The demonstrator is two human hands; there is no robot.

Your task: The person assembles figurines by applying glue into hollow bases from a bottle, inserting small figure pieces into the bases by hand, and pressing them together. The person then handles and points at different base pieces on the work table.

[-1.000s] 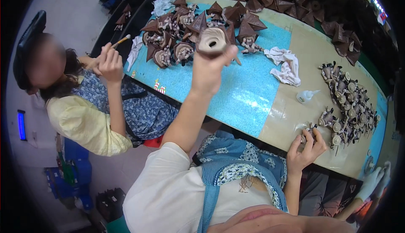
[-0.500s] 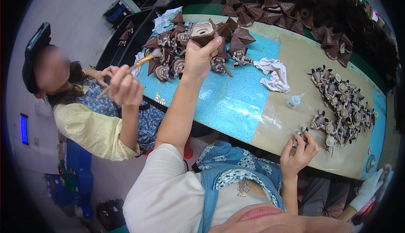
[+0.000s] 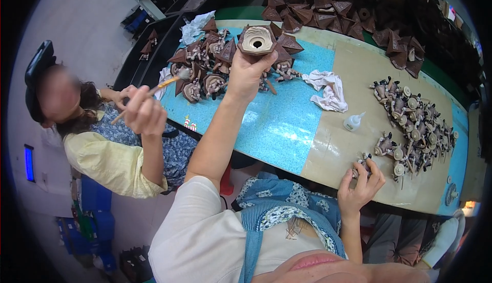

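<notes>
Raised over the far left part of the table, my left hand (image 3: 250, 77) grips a brown faceted cone (image 3: 243, 44). Its wide pale hollow end, with a dark hole in the middle, faces up. My right hand (image 3: 360, 184) is at the near edge of the table, its fingers curled around a small brown figurine (image 3: 365, 161) that they partly hide. Behind the cone, brown cone-topped figurines (image 3: 214, 84) stand and lie in a crowded group. To the right of my right hand are several small figurines with round pale discs (image 3: 412, 121).
A white squeeze bottle (image 3: 353, 122) and a crumpled white cloth (image 3: 328, 89) lie mid-table. More brown cones (image 3: 328, 14) are heaped along the far side. At left, a co-worker (image 3: 118, 144) holds a brush (image 3: 164, 84) near my left forearm. A gloved hand (image 3: 445, 237) shows at lower right.
My left hand has tipped the brown cone, so its hollow end and hole show more fully. My right hand keeps hold of the figurine. The whole view has shifted slightly.
</notes>
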